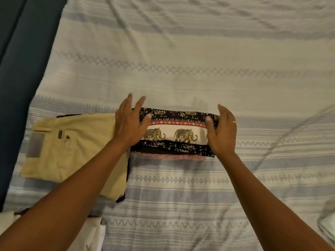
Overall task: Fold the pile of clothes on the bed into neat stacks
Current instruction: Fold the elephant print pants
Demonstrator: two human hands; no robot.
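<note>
A bed [181, 51] fills the view, spread with a cream cover woven in grey-blue stripes and diamond bands. A dark blue panel [21, 69] runs along its left edge.

The left hand's fingers [129, 102] are straight and slightly spread. They point away from the person and reach past the far edge of a folded elephant-print garment [177, 131]. The thumb lies across the garment's dark top border. The left hand [126, 125] stands against the garment's left end, palm turned inward, and grips nothing.

The right hand [223, 133] mirrors it at the right end. Its fingers are gently curved and cup that end without closing round it, and the thumb rests on the top face. A gold ring [235, 122] shows on one finger. Both forearms stretch forward from the lower corners of the view, bare and nearly straight.

The garment lies flat between the two palms near the middle of the bed. It is the top layer of a small stack, and a pink cloth [181, 157] shows at the stack's near edge.

Just left of the stack, partly under the left wrist, lie folded beige trousers [72, 147] on a dark garment [120, 199]. White clothes [94, 230] lie at the lower left.
</note>
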